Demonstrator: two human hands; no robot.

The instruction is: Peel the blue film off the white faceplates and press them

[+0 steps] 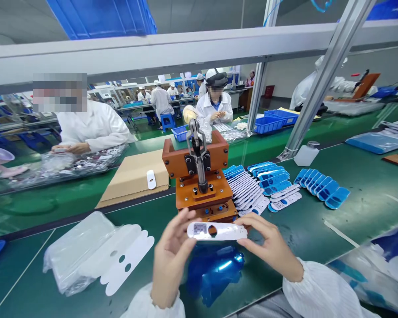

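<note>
Both my hands hold one flat white plastic piece [223, 231] with a round hole and a small printed code, level in front of me. My left hand [170, 258] pinches its left end, fingers closed on it. My right hand [270, 247] grips its right end. Just beyond the piece stands an orange-brown press jig [199, 176] with a metal lever. Crumpled blue film [215, 269] lies on the green table [368, 185] below my hands.
A stack of clear and white cut-outs [96, 254] lies at my left. Rows of blue-and-white parts [262, 185] and blue parts [321, 187] fan out right of the jig. A cardboard sheet [132, 176] lies behind. Other people in white coats work across the line.
</note>
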